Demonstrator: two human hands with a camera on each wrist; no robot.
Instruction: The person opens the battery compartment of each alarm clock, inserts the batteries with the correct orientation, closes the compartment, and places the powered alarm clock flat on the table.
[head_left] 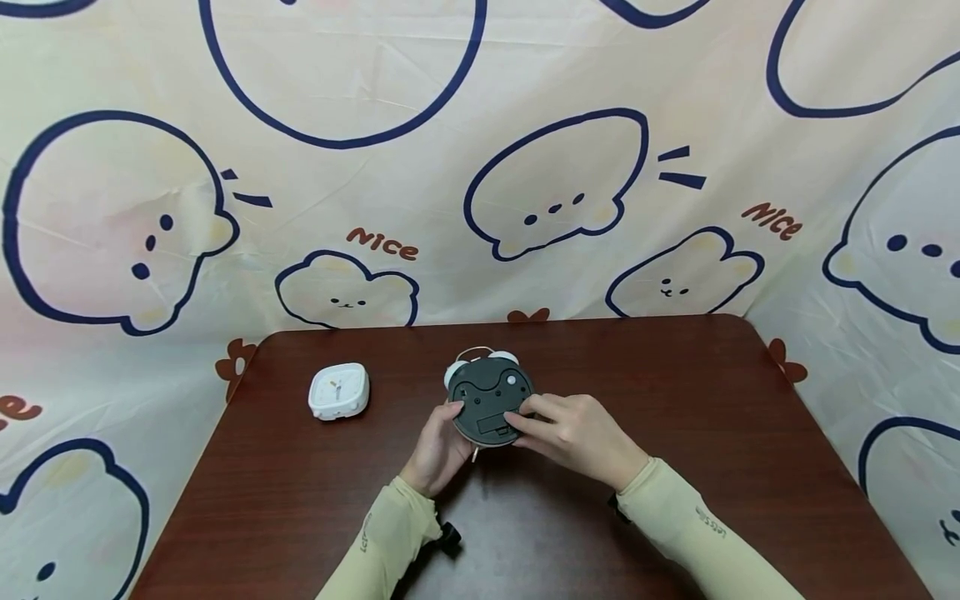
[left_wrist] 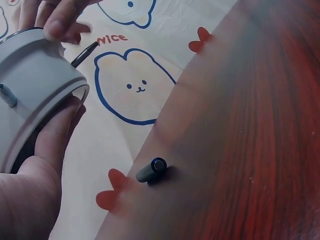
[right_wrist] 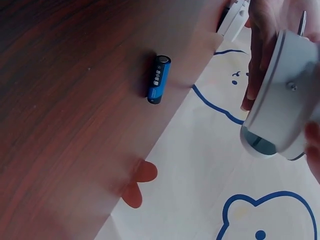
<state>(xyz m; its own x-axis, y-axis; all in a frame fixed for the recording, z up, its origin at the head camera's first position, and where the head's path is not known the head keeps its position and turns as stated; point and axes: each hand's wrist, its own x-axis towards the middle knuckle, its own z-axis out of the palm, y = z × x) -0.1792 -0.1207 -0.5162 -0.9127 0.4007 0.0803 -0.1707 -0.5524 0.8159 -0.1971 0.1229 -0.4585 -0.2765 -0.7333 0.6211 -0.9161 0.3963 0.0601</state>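
Note:
A round twin-bell alarm clock [head_left: 491,392] is held up over the table, its dark grey back turned toward the head camera. My left hand [head_left: 441,454] grips its left side, the thumb lying on the back's edge. My right hand [head_left: 577,433] is at the opposite side, with fingertips on the lower right of the back by the battery cover [head_left: 493,423]. In the left wrist view, a right finger bears on the pale clock casing [left_wrist: 37,75]. A blue-and-black battery [right_wrist: 159,80] lies on the table; the clock hides it in the head view.
A small white square clock [head_left: 339,392] sits on the dark brown table [head_left: 300,500], left of the hands. Behind the table's far edge hangs a cream cloth [head_left: 442,275] printed with cartoon animals.

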